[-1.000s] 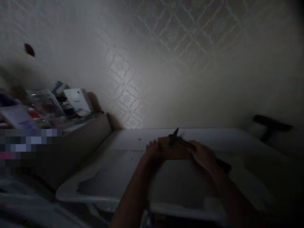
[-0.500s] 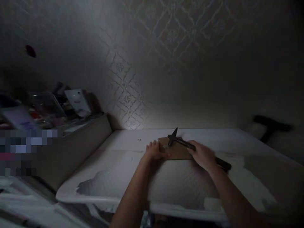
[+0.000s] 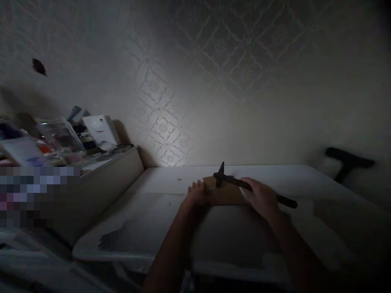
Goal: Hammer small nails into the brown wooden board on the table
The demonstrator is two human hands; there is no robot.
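Hammer (image 3: pixel 234 181) in right hand (image 3: pixel 260 198), over board (image 3: pixel 229 196)

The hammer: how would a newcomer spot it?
Find the white table below the patterned wall, then the brown board. A dark hammer overlaps the board in view; unlike the dark T-shaped object far right, it sits in the right hand.

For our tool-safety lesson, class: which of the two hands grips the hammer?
The right hand: it is closed around the hammer, whereas the left hand touches the brown board at its left end.
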